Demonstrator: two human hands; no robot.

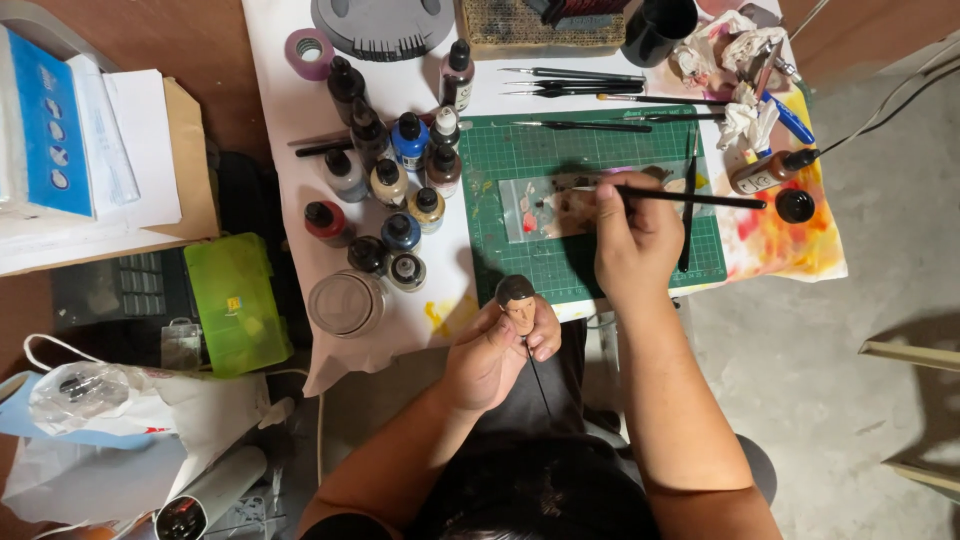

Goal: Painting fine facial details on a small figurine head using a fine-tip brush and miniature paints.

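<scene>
Clearly everything is laid out within easy arm's reach. The left hand (492, 355) holds a small model head (517, 301) at the near edge of the surface (280, 120), its fingers (545, 335) clenched around the base so that the painted face and dark hair stand clear above them; a thin dark rod runs down from under the head toward the lap, likely a holding stick that keeps fingers off the paint. The right hand (635, 240) grips a thin brush (690, 198) in a pen-like pinch, with the brush lying nearly level and its tip pointing left over a clear plastic sheet (560, 205) smeared with red and tan dabs, which serves as a palette. That sheet lies on a green cutting mat (520, 150), which shields the white cover beneath.

Just left of the mat stands a cluster of small paint bottles (390, 185), upright and capped, close enough to reach without letting go of the head. A round clear jar (345, 303) sits near the front edge beside them. Spare brushes (575, 80) lie in a row beyond the mat, handles parallel. Crumpled tissues (735, 50) rest at the far right corner, near a brown bottle (765, 172) lying on its side on a paint-stained patch. A lime-green box (238, 300) lies off the surface to the left.
</scene>
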